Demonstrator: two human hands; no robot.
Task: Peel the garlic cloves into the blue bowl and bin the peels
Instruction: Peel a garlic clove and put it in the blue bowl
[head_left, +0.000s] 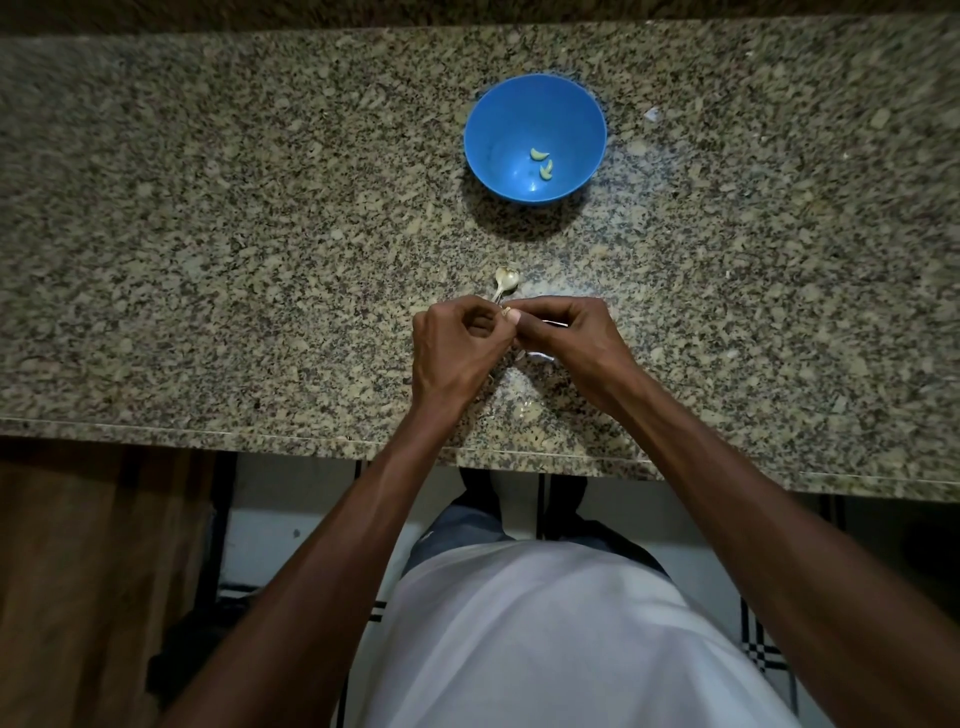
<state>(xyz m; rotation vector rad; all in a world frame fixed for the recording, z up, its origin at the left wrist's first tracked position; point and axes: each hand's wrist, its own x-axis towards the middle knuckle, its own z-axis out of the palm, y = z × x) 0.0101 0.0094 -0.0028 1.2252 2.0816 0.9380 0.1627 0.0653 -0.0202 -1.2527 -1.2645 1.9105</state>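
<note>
Fingers of the left hand (457, 345) and right hand (563, 338) curl together at the frame's centre, pinching a garlic clove (506, 310) that barely shows between them. It looks small, light and firm, its skin papery and brittle, best nipped at the tip. Two peeled cloves (543, 162) lie in the blue bowl (485, 117), upper centre on the worktop (208, 208).

Dim overhead light, wide-angle bend

Blue bowl (535, 136) throws a soft shadow toward the surface's (208, 260) near edge; glare patch mid-surface, edges curve, corners fall dark and soft.
</note>
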